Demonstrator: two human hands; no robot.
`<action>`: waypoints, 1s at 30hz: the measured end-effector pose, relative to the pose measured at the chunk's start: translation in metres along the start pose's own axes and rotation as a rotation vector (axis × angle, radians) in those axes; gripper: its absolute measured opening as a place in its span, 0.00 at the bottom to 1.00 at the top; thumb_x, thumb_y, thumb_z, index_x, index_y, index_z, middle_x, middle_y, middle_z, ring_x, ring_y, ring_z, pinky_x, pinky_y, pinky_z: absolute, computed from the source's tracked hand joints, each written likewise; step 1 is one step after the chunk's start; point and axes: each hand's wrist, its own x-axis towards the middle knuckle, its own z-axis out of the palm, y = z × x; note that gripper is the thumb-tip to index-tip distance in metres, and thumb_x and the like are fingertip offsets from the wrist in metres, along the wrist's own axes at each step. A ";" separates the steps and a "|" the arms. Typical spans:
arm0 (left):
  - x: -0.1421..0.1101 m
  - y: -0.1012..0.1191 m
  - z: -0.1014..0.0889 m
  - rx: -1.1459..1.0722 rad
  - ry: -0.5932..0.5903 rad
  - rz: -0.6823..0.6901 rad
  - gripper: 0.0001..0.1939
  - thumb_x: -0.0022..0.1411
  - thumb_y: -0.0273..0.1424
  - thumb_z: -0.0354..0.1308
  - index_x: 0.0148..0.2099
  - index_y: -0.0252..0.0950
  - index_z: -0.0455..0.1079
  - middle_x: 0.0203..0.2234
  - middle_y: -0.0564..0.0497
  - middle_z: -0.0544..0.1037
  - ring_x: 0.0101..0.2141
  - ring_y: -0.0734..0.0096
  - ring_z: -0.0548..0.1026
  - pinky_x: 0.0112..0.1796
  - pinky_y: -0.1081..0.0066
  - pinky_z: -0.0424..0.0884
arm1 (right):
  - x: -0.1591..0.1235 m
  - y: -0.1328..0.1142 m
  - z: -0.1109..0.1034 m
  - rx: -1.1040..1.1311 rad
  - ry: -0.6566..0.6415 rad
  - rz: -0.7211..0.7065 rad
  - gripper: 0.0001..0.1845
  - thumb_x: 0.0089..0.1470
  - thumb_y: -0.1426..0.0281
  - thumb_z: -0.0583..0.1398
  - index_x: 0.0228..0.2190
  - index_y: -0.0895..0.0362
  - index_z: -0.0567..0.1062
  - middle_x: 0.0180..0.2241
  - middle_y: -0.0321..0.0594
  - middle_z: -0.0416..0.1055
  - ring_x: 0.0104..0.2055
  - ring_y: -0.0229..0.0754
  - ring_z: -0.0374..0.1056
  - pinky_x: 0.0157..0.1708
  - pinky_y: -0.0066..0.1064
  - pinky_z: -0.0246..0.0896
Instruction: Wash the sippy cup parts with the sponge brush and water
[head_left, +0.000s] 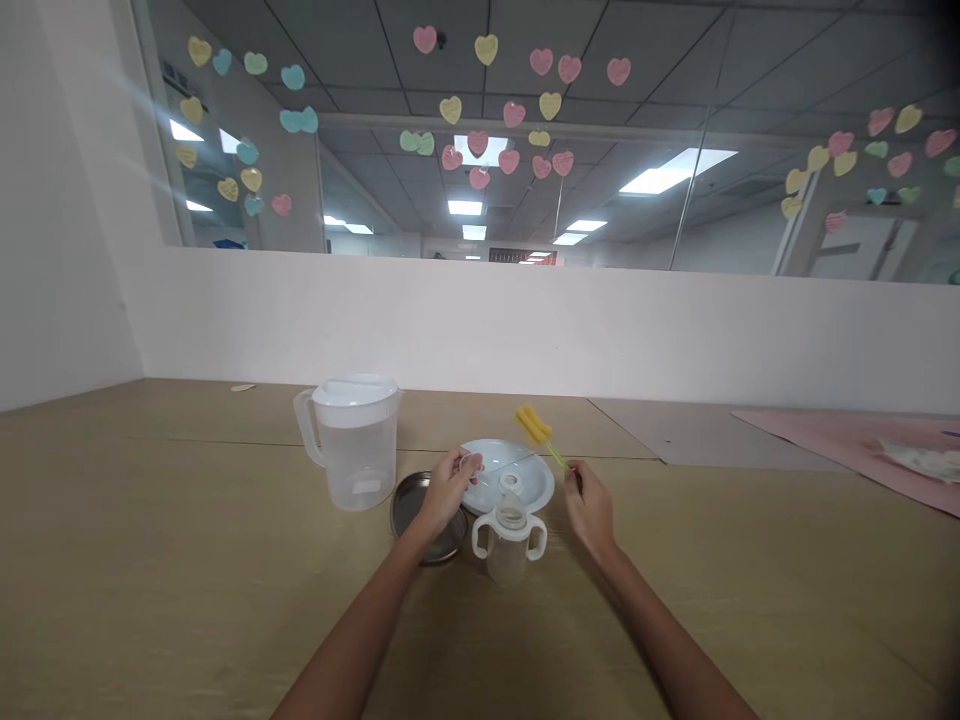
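My right hand [591,508] is closed narrow on the green handle of a brush [547,438], and my left hand [448,493] pinches a thin pale stick [510,463]; I cannot tell just what it is. The bottle [508,555] stands between my two grips, a little nearer to me, touched by neither. As for what is done, its mouth is uncovered and the white ring [510,483] is off it, lying in the plate [544,486] beyond the bottle. The sponge head [532,424] is out of the bottle, well clear of the mouth, so I judge things part-way: the pieces lie apart, and the ring is not back on. Whether the inside is clean, I cannot tell.

The brush slants from my right grip up and leftward, sponge end leading, away from me. The bottle's long axis is upright, mouth up, one handle toward each of my hands. The stick runs rightward from my left fingertips across the plate. Just under my left hand is a metal dish [409,500]; farther left stands the jug [360,450].
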 end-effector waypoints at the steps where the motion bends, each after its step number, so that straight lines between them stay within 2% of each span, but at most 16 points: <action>1: 0.000 0.001 0.000 -0.068 0.008 -0.025 0.17 0.53 0.45 0.53 0.28 0.35 0.65 0.23 0.53 0.71 0.24 0.74 0.67 0.28 0.74 0.62 | -0.002 -0.004 -0.001 0.017 -0.009 -0.043 0.18 0.54 0.64 0.45 0.33 0.59 0.71 0.29 0.43 0.72 0.31 0.43 0.66 0.31 0.30 0.55; 5: -0.004 0.005 -0.002 -0.212 0.021 -0.066 0.17 0.48 0.44 0.60 0.27 0.33 0.68 0.23 0.52 0.73 0.27 0.73 0.70 0.32 0.73 0.65 | -0.010 -0.013 -0.003 0.033 -0.036 -0.147 0.17 0.52 0.64 0.47 0.32 0.58 0.72 0.27 0.41 0.72 0.29 0.41 0.65 0.31 0.29 0.56; 7: -0.007 0.005 -0.003 -0.282 -0.012 -0.092 0.16 0.45 0.40 0.64 0.31 0.33 0.70 0.27 0.50 0.76 0.30 0.71 0.72 0.35 0.71 0.67 | -0.012 -0.014 -0.003 0.025 -0.041 -0.151 0.17 0.52 0.64 0.47 0.33 0.59 0.72 0.27 0.41 0.72 0.28 0.41 0.65 0.31 0.29 0.56; 10: -0.009 0.002 -0.003 -0.405 -0.052 -0.120 0.25 0.36 0.31 0.70 0.40 0.33 0.70 0.39 0.46 0.76 0.38 0.66 0.73 0.41 0.68 0.68 | -0.013 -0.014 -0.003 0.002 -0.048 -0.138 0.17 0.51 0.65 0.48 0.33 0.59 0.72 0.26 0.41 0.72 0.28 0.41 0.66 0.31 0.29 0.57; 12: -0.008 -0.002 -0.002 -0.430 -0.031 -0.105 0.28 0.34 0.27 0.70 0.42 0.33 0.70 0.42 0.43 0.76 0.41 0.64 0.73 0.44 0.66 0.68 | -0.013 -0.013 -0.003 -0.014 -0.051 -0.124 0.17 0.51 0.65 0.48 0.32 0.59 0.72 0.27 0.41 0.72 0.28 0.41 0.66 0.32 0.29 0.57; 15: -0.006 -0.009 -0.001 -0.352 0.025 -0.064 0.21 0.40 0.30 0.67 0.40 0.32 0.71 0.39 0.43 0.77 0.40 0.63 0.74 0.44 0.66 0.68 | -0.013 -0.014 -0.003 -0.030 -0.048 -0.109 0.17 0.51 0.65 0.47 0.32 0.59 0.73 0.27 0.42 0.73 0.28 0.41 0.66 0.32 0.29 0.57; 18: -0.006 -0.012 -0.002 -0.212 0.025 -0.032 0.15 0.48 0.34 0.60 0.39 0.32 0.72 0.35 0.45 0.78 0.38 0.64 0.74 0.40 0.67 0.68 | -0.015 -0.014 -0.003 -0.027 -0.037 -0.133 0.17 0.51 0.65 0.48 0.33 0.59 0.73 0.28 0.42 0.73 0.28 0.40 0.66 0.32 0.28 0.57; 20: -0.008 -0.012 -0.003 -0.110 0.024 -0.018 0.15 0.50 0.35 0.58 0.39 0.33 0.73 0.34 0.46 0.78 0.35 0.65 0.73 0.37 0.68 0.68 | -0.016 -0.013 -0.003 -0.015 -0.024 -0.187 0.16 0.52 0.66 0.48 0.33 0.59 0.73 0.28 0.42 0.73 0.28 0.40 0.66 0.31 0.28 0.57; 23: -0.010 -0.009 -0.005 -0.004 0.027 0.015 0.14 0.51 0.37 0.57 0.36 0.33 0.74 0.32 0.47 0.78 0.34 0.65 0.73 0.36 0.69 0.67 | -0.018 -0.010 -0.003 -0.012 -0.011 -0.342 0.15 0.52 0.68 0.49 0.33 0.59 0.73 0.28 0.41 0.73 0.27 0.38 0.65 0.30 0.27 0.58; 26: -0.010 -0.007 -0.004 -0.035 0.001 0.020 0.14 0.52 0.38 0.56 0.34 0.32 0.74 0.33 0.47 0.78 0.35 0.64 0.73 0.37 0.69 0.67 | -0.019 -0.006 -0.003 -0.017 0.006 -0.491 0.14 0.52 0.70 0.49 0.33 0.60 0.73 0.26 0.41 0.72 0.26 0.37 0.65 0.30 0.27 0.58; 30: -0.010 -0.007 -0.001 -0.167 0.030 -0.042 0.16 0.50 0.38 0.59 0.37 0.33 0.73 0.33 0.46 0.79 0.37 0.62 0.73 0.38 0.68 0.67 | -0.019 -0.002 -0.003 -0.023 0.022 -0.542 0.13 0.53 0.70 0.50 0.33 0.59 0.73 0.24 0.40 0.71 0.24 0.37 0.64 0.28 0.27 0.59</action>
